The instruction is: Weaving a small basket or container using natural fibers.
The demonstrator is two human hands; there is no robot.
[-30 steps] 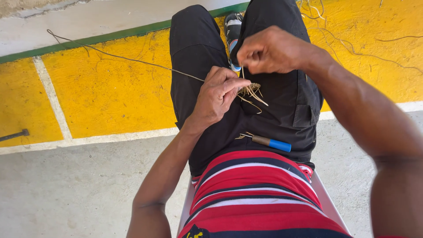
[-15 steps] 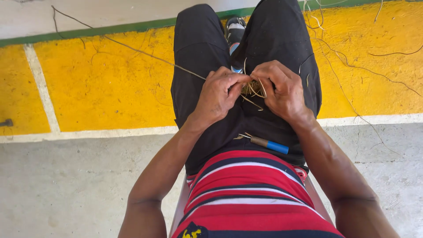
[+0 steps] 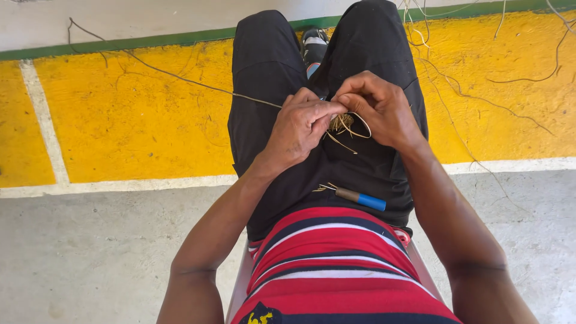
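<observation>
Pinching the straw-coloured fibre bundle (image 3: 343,123), left hand (image 3: 303,129) and right hand (image 3: 381,108) seemingly stay closed, barely shifted.

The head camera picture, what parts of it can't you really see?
- Head view: the little straw bundle is mostly hidden by the left hand and right hand; how the strands cross is too small to tell.
- The shoe is mostly covered by the black-trousered knees.
- The chair is hidden under the striped shirt.
- The long fibre runs off the top edge.
</observation>
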